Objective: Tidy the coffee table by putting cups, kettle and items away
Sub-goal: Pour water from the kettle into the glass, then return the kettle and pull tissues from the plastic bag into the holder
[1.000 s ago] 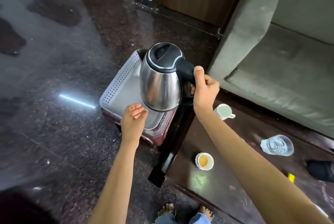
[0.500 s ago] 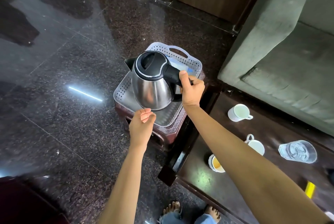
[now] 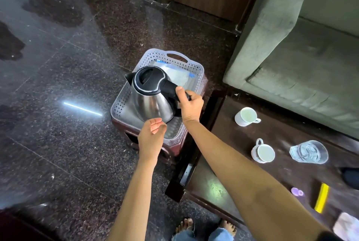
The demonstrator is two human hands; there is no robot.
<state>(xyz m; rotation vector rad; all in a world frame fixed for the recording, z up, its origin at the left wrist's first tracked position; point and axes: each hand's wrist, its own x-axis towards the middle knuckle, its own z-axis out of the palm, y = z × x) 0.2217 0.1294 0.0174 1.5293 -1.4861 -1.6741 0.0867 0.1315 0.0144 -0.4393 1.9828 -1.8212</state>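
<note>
Two hands work at the steel kettle (image 3: 153, 97), which is inside the white perforated basket (image 3: 196, 69) on a dark red stool (image 3: 172, 149) beside the coffee table (image 3: 229, 143). Whether its base already touches the basket floor, I cannot tell. The right hand (image 3: 191, 107) is wrapped around the black handle (image 3: 171, 90): the thumb lies along the top of the handle toward the lid, and the other fingers curl under it, so the kettle body is to the left of the fist. The left hand (image 3: 152, 137) is just in front of the lower edge of the kettle, fingers loosely bent and a little apart, holding nothing; if the fingertips touch the metal is not clear. A flat clear bag with blue marks (image 3: 178, 74) lies in the basket behind the kettle. On the table stand two white cups (image 3: 245, 117) (image 3: 263, 151), a glass tumbler (image 3: 308, 152), a yellow object (image 3: 321, 198) and a small purple thing (image 3: 297, 191). A grey sofa (image 3: 291, 46) is behind the table.
</note>
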